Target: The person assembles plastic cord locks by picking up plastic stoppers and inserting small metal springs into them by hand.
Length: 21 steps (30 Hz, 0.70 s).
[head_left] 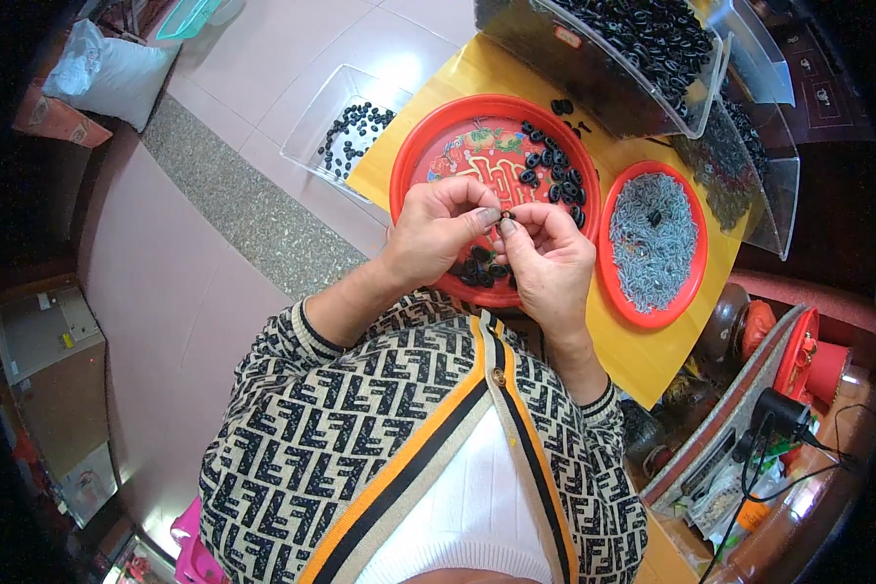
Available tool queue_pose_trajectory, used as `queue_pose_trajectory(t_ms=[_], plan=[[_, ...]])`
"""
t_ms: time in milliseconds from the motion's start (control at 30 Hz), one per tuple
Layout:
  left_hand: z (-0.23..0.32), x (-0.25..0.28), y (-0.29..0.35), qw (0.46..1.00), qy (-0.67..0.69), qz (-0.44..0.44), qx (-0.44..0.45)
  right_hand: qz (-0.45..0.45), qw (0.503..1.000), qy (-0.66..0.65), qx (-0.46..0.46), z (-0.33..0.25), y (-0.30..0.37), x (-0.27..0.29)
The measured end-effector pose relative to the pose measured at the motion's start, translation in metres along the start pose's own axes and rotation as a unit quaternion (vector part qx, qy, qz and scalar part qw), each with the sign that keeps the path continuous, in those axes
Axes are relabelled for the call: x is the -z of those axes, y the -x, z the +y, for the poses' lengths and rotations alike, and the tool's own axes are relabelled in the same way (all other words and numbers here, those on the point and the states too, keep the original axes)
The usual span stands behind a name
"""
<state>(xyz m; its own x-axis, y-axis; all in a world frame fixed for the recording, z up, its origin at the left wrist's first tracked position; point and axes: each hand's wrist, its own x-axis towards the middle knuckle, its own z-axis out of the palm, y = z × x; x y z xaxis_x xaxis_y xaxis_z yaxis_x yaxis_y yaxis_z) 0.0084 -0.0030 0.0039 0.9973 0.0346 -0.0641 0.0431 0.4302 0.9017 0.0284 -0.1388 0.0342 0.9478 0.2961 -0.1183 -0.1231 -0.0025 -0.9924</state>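
1. Left hand (443,229): thumb and fingers pinched on a small dark part (507,217), over the round tray.
2. Right hand (553,261): pinched on the same part, fingertips meeting the left's.
3. Round red tray (399,185): patterned bottom; black rings (559,175) at its right side, more below the hands.
4. Oval red tray (652,318), just beside: heap of thin grey pieces (642,273), one black piece on top.
5. Yellow table (667,355): beneath both trays.
6. Clear bin (594,80), beyond: black pieces inside.
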Motion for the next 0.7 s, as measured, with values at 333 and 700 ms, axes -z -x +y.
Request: queue_pose_trajectory(t_ms=[333, 700], plan=[[-0.003, -0.01, 0.004, 0.997, -0.023, 0.035, 0.062, 0.025, 0.998, 0.042, 0.048, 0.016, 0.004, 0.005], [0.0, 0.004, -0.01, 0.992, -0.095, 0.085, -0.008, 0.08, 0.995, -0.046, 0.021, 0.019, -0.011, 0.045]])
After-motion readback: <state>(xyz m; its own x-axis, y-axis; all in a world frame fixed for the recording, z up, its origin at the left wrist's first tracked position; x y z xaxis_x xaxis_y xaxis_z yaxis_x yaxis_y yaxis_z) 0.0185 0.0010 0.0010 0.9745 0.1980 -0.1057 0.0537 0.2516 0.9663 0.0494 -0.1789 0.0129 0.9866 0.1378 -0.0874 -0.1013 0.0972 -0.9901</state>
